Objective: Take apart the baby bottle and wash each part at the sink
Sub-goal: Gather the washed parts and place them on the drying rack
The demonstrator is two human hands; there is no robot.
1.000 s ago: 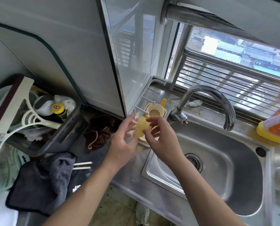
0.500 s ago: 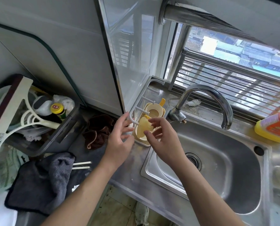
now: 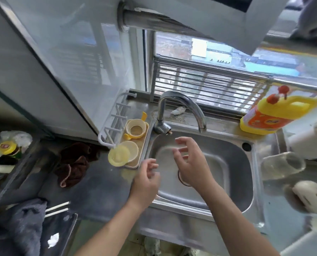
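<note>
Both hands over the sink [image 3: 233, 182], neither holding anything. Left hand [image 3: 146, 183]: above the basin's left rim, fingers loosely curled, nothing between them. Right hand [image 3: 190, 163]: over mid-basin, fingers spread and slightly bent, covering part of the drain. Hands near each other, not touching.

Bottle parts sit left of the basin in the tray [image 3: 144, 143], which lies along the sink's left edge. Handled yellow ring [image 3: 135, 129] is at the far end. Pale yellow dome part [image 3: 118, 156] is at the near end, tilted, overhanging the tray's near-left corner onto the counter, just beside the foot of the white rack [image 3: 111, 126].

Faucet [image 3: 181, 104] arches over the basin's far edge, its spout above and beyond the right hand. Basin right of the hands is open steel. Detergent jug [image 3: 270, 115] stands at the far right corner, well apart. Brown cloth [image 3: 74, 163] is left of the tray.
</note>
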